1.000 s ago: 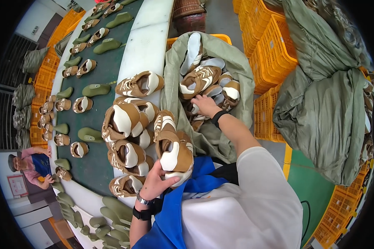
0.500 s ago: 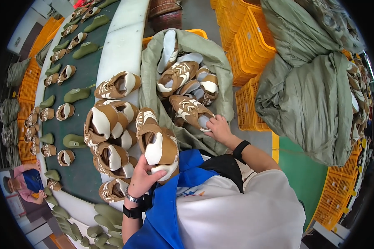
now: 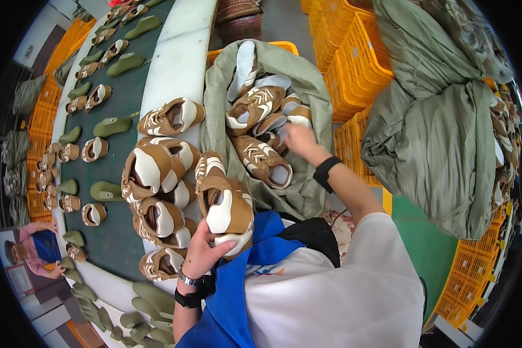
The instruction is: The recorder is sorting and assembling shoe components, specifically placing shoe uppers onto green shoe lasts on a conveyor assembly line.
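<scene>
My left hand (image 3: 204,250) grips a stacked pair of brown sneakers (image 3: 220,211) with white heel patches, held against my front beside the table edge. My right hand (image 3: 301,141) is over a grey-green cloth-lined crate (image 3: 307,75), touching or close to the sneakers at its right side; motion smears its fingers. Several brown-and-white sneakers lie jumbled in there. One sneaker (image 3: 262,159) rests near the front, its opening toward me, and another sneaker (image 3: 255,107) lies behind it. A pale sole-shaped piece (image 3: 243,66) stands at the back.
More sneakers (image 3: 151,168) are piled on the white table edge (image 3: 180,58) at my left. Beyond runs a dark green belt (image 3: 122,174) carrying green shoe lasts (image 3: 113,126) and shoe uppers. Orange crates (image 3: 359,58) and a draped cloth (image 3: 429,156) stand right. A person (image 3: 37,249) works far left.
My right hand has let go of the front sneaker, which now lies in the lined crate, and has moved up toward the sneakers behind. My left hand keeps its hold on the pair.
</scene>
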Available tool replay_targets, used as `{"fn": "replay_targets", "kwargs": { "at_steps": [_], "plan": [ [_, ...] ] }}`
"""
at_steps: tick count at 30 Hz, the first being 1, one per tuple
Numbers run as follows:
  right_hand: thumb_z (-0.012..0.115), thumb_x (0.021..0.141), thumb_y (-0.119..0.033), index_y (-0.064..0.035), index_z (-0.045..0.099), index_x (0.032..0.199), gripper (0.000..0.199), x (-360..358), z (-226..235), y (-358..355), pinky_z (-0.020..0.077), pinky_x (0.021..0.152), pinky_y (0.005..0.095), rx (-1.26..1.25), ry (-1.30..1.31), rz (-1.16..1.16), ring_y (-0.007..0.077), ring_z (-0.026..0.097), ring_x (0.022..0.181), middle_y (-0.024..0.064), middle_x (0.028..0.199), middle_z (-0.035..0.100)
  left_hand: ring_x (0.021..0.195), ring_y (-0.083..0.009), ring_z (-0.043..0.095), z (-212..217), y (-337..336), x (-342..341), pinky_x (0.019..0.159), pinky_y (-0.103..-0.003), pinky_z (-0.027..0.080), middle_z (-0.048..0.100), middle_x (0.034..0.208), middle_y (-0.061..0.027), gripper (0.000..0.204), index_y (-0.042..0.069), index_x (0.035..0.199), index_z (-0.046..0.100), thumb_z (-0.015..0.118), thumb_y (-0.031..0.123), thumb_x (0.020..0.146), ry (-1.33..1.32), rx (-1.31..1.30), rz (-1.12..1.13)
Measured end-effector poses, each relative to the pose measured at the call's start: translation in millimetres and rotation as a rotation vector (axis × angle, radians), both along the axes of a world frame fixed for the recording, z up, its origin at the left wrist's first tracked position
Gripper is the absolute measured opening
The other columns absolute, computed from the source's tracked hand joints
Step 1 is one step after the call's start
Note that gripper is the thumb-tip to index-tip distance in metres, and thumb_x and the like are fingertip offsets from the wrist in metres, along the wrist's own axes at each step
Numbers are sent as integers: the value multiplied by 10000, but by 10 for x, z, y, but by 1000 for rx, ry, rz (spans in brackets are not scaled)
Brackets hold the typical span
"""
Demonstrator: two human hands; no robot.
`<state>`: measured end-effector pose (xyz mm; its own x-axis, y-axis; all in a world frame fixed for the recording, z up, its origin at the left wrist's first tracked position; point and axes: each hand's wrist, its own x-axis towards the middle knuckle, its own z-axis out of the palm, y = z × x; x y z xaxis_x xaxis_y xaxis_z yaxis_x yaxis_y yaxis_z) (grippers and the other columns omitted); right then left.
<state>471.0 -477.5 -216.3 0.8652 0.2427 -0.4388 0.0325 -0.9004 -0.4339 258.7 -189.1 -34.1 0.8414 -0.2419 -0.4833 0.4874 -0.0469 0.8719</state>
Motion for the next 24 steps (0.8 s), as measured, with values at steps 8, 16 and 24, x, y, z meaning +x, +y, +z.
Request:
{"fn": "replay_targets", "kwargs": {
  "at_steps": [8, 16, 24],
  "plan": [
    [745, 625, -376, -124, 469, 1181, 670, 439, -29, -105, 309, 948, 499, -481, -176, 48, 309, 372, 1165, 158, 1225, 402, 1088, -180, 498, 5, 27, -9, 927, -310, 408, 497, 1195, -92, 628, 4, 1262, 336, 687, 42, 742, -18, -2, 17],
    [699, 634, -331, -130, 489, 1153, 595, 168, 111, -150, 294, 933, 501, -507, -122, 100, 317, 385, 1140, 170, 1174, 430, 1085, -184, 509, -36, 36, 16, 914, -311, 420, 497, 1205, -93, 664, 21, 1286, 311, 691, 83, 745, -14, -28, 0],
    [575, 719, -197, -162, 631, 941, 231, -972, -221, 21, 459, 710, 372, -216, -290, 871, 250, 543, 904, 82, 951, 578, 1068, -177, 516, -11, -3, 53, 902, -303, 430, 505, 1184, -94, 612, 3, 1260, 338, 676, 33, 750, -15, -41, -6]
  ]
}}
